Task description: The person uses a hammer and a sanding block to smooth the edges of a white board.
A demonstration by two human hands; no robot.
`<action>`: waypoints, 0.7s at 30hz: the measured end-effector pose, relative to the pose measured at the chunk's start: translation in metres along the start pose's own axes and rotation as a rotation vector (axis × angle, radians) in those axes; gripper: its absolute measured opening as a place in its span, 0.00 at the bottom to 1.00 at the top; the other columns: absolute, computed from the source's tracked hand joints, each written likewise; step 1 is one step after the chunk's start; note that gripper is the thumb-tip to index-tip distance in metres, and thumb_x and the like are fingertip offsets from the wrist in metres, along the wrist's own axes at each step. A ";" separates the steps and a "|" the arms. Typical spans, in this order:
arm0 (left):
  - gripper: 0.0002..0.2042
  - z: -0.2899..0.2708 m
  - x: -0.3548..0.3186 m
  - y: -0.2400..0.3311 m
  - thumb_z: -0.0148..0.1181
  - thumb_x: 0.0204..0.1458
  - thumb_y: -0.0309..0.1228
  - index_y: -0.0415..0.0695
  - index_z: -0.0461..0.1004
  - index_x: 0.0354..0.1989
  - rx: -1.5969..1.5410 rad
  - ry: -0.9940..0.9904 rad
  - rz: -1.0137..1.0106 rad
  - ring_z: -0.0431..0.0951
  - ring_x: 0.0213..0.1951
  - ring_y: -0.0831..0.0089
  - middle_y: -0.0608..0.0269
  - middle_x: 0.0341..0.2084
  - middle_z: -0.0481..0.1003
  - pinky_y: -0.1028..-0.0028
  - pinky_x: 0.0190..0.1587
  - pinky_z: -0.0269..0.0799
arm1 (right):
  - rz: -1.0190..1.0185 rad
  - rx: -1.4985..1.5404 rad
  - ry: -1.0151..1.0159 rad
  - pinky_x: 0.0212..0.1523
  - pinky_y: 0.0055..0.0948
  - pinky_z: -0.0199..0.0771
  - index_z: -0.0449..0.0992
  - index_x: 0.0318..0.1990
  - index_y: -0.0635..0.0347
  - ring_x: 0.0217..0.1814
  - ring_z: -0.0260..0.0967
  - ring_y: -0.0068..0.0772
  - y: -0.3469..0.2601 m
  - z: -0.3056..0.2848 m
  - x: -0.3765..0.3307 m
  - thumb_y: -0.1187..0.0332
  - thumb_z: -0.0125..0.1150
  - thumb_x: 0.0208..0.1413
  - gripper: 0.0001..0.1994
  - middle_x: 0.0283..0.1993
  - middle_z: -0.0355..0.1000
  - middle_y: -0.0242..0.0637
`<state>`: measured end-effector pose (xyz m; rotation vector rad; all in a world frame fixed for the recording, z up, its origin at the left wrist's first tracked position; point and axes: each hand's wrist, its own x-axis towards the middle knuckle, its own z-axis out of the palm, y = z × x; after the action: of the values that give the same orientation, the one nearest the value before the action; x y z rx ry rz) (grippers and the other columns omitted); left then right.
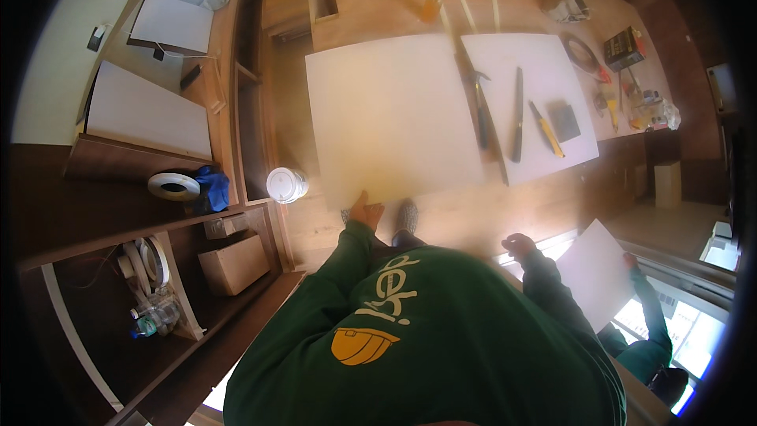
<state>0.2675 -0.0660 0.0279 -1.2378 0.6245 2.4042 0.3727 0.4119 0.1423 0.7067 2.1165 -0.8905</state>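
Note:
A large white board [390,118] lies flat on a wooden bench. My left hand [365,209] grips its near edge at the bottom left, thumb on top. My right hand [519,246] hangs apart from the board, low on the right. Its fingers are curled and nothing shows in them. A second white board [536,71] lies beside the first on the right. On it rest a hammer [479,106], a long dark tool [518,114], a yellow knife [546,130] and a dark block [564,120]. My green sweatshirt hides the floor below.
A white round container [285,184] stands left of the board. Wooden shelves at left hold white panels [146,110], a blue cloth [211,188] and tape rolls [150,264]. Small tools clutter the bench's far right [623,95]. At lower right a green-sleeved hand [631,260] holds a white sheet [595,272], possibly a reflection.

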 end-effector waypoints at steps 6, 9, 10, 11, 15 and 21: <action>0.21 0.016 -0.026 0.006 0.61 0.63 0.42 0.48 0.69 0.60 0.007 -0.004 0.034 0.69 0.63 0.59 0.57 0.56 0.73 0.57 0.65 0.61 | -0.024 0.087 -0.015 0.42 0.35 0.79 0.78 0.51 0.66 0.36 0.79 0.36 -0.011 0.011 0.016 0.53 0.68 0.56 0.25 0.40 0.80 0.46; 0.20 0.022 -0.039 0.011 0.62 0.62 0.42 0.48 0.70 0.59 0.002 -0.025 0.041 0.70 0.61 0.59 0.58 0.54 0.74 0.58 0.63 0.64 | -0.036 0.149 -0.029 0.41 0.34 0.79 0.78 0.51 0.65 0.34 0.79 0.35 -0.010 0.017 0.023 0.53 0.69 0.56 0.25 0.39 0.80 0.45; 0.20 0.024 -0.043 0.014 0.62 0.62 0.43 0.48 0.70 0.58 0.006 -0.031 0.040 0.70 0.61 0.59 0.58 0.54 0.74 0.58 0.62 0.65 | -0.034 0.165 -0.038 0.40 0.34 0.79 0.78 0.51 0.65 0.34 0.79 0.35 -0.013 0.019 0.025 0.53 0.69 0.56 0.25 0.39 0.80 0.45; 0.20 0.026 -0.046 0.016 0.62 0.62 0.43 0.47 0.70 0.58 0.012 -0.039 0.036 0.70 0.60 0.59 0.58 0.53 0.74 0.58 0.61 0.66 | -0.046 0.170 -0.042 0.40 0.34 0.79 0.78 0.51 0.65 0.34 0.78 0.35 -0.015 0.021 0.027 0.53 0.69 0.56 0.24 0.39 0.80 0.45; 0.19 0.039 -0.058 0.020 0.62 0.62 0.43 0.46 0.71 0.56 0.012 -0.028 0.077 0.73 0.56 0.59 0.57 0.52 0.74 0.57 0.57 0.69 | -0.098 0.183 -0.054 0.38 0.33 0.78 0.78 0.49 0.64 0.34 0.78 0.33 -0.025 0.027 0.033 0.53 0.69 0.56 0.23 0.38 0.80 0.43; 0.18 0.065 -0.090 0.041 0.61 0.61 0.42 0.46 0.72 0.53 0.085 -0.085 0.176 0.78 0.49 0.59 0.57 0.46 0.77 0.57 0.52 0.73 | -0.065 0.601 -0.083 0.33 0.30 0.75 0.79 0.48 0.59 0.33 0.76 0.28 -0.053 0.028 0.037 0.56 0.69 0.57 0.19 0.36 0.77 0.36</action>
<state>0.2524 -0.0757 0.1449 -1.0801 0.8311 2.5284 0.3249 0.3656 0.1190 0.8768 1.8053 -1.5922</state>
